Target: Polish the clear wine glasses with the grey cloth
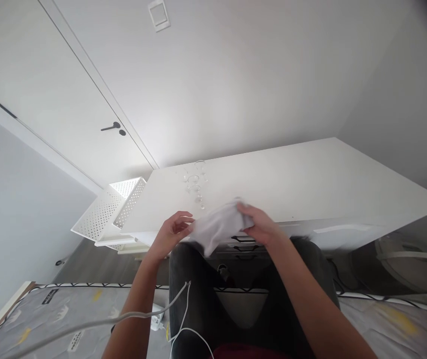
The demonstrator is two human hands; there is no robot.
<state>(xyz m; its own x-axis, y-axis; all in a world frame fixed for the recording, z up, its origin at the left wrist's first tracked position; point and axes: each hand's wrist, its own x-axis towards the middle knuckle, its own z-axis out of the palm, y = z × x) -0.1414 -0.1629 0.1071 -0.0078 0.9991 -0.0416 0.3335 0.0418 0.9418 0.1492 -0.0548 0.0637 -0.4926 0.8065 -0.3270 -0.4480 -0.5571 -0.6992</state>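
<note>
Both hands hold a pale grey cloth (216, 227) over the near edge of a white desk (310, 179). My left hand (170, 233) pinches the cloth's left end with curled fingers. My right hand (258, 224) is closed over its right, bunched end. The cloth's lower corner droops toward my lap. Just beyond the hands, several small clear glasses (195, 182) stand on the desk top.
A white perforated rack (108, 212) stands left of the desk, below a white door with a dark handle (111, 127). White cables (123, 316) run across my dark trousers. A patterned grey mat (49, 309) covers the floor by my legs.
</note>
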